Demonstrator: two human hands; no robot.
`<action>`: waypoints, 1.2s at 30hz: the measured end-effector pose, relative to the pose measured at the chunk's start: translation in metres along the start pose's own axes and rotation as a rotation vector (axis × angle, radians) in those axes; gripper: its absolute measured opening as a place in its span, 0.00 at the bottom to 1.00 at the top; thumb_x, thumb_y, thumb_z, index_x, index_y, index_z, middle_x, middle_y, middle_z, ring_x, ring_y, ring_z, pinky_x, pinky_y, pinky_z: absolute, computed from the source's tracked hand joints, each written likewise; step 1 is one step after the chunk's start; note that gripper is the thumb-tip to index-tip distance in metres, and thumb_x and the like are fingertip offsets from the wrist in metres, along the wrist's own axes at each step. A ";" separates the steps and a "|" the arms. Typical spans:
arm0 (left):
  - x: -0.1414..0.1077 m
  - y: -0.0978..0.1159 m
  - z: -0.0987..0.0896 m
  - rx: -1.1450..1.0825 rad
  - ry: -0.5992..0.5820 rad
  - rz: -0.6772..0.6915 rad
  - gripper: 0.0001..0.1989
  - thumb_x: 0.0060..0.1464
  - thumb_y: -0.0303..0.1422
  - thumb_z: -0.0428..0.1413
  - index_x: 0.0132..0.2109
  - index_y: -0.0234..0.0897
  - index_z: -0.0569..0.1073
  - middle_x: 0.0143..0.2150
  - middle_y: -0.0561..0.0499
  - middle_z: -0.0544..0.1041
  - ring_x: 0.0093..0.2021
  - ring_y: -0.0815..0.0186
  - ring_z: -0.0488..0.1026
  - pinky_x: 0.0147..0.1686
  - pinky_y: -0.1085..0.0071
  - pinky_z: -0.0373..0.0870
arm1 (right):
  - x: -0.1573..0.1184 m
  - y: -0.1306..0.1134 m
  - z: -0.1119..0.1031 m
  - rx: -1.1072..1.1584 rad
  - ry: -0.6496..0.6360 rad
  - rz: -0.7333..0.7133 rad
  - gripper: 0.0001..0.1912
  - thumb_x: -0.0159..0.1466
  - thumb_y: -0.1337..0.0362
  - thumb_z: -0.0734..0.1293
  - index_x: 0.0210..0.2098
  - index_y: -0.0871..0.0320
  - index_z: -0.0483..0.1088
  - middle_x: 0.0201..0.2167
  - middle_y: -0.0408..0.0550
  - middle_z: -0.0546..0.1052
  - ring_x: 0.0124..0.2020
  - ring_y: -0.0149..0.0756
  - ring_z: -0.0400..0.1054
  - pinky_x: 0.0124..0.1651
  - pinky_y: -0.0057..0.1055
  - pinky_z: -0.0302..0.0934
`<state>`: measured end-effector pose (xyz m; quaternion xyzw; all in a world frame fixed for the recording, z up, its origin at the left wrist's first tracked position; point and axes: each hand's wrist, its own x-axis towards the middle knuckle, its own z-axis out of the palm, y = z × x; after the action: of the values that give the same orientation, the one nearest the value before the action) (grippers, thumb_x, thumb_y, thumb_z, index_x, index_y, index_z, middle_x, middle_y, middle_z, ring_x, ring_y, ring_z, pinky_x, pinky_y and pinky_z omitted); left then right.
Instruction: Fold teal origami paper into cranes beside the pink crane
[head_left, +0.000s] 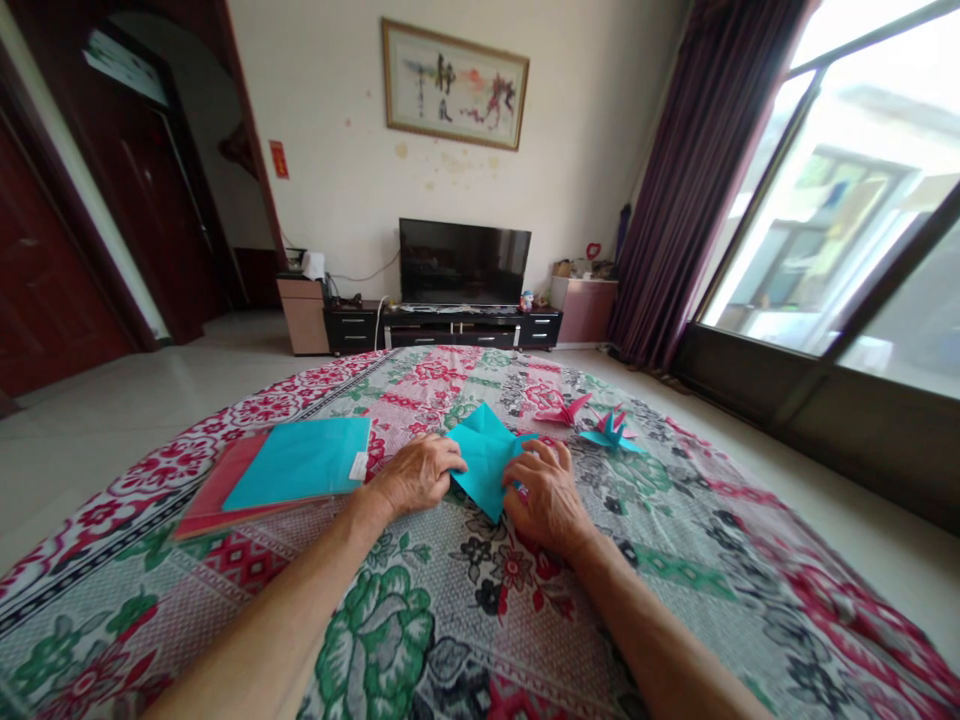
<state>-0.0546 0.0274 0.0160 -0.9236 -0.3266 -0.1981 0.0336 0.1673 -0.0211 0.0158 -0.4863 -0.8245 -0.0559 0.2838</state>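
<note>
A partly folded sheet of blue origami paper (484,455) lies on the patterned tablecloth between my hands, one corner pointing away from me. My left hand (420,472) pinches its left edge, fingers closed. At the right edge, my right hand (546,492) has its fingers curled over a raised flap of the paper; the fingertips are partly hidden. Beyond my right hand stand folded paper cranes: a pink one (566,411) and a blue one (613,432), with more pink paper right behind the blue.
Left of my left hand lies a stack of blue paper (300,460) over pink paper (206,500) in clear wrapping. The round table's cloth (675,560) has some creases. Beyond the table are a television (465,262) on a low cabinet and, at right, a window (825,220).
</note>
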 end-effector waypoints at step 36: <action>-0.007 -0.021 -0.007 -0.680 -0.028 -0.488 0.12 0.43 0.31 0.54 0.37 0.34 0.77 0.18 0.58 0.68 0.20 0.73 0.63 0.21 0.79 0.57 | -0.004 0.005 0.002 0.107 -0.092 -0.006 0.13 0.54 0.61 0.66 0.40 0.55 0.69 0.46 0.50 0.70 0.48 0.42 0.62 0.51 0.42 0.50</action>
<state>-0.0749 0.0387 0.0183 -0.7803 -0.4522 -0.2841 -0.3255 0.1723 -0.0208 0.0110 -0.4701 -0.8399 0.0096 0.2711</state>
